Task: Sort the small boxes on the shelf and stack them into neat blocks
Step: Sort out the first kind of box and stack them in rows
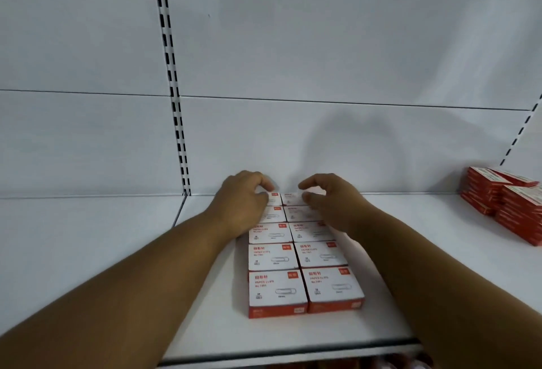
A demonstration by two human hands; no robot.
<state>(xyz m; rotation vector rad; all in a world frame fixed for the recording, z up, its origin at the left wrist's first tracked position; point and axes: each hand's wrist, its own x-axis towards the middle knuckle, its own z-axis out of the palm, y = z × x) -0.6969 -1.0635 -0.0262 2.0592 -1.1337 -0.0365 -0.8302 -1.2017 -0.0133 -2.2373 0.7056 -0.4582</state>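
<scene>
Both arms reach deep onto the white shelf (117, 251), a smooth, matte metal board with a thin dark front lip. Down its middle lies the block of paper-clip boxes (302, 263): flat little cardboard cartons, white on top with red print and a drawn paper clip, red along the side walls. They lie two abreast, five rows running back toward the wall, edges touching, tops level.

The left hand (242, 207) sits over the far left boxes, fingers curled down at the back row, thumb and forefinger close together by the rear left carton. Whether it pinches that box or merely touches it, I cannot tell; the fingertips are blurred. The right hand (328, 204) mirrors it over the far right boxes, fingers bent in a loose claw, tips at the rear right carton, and again the grip itself is not clear.

Off at the right edge, well apart, stands a second stack of red boxes (504, 207), several layers high, its upper cartons sitting skewed.

Behind, the plain white back panel (322, 46) carries a slotted upright strip (173, 81) with paired black rectangular holes.
</scene>
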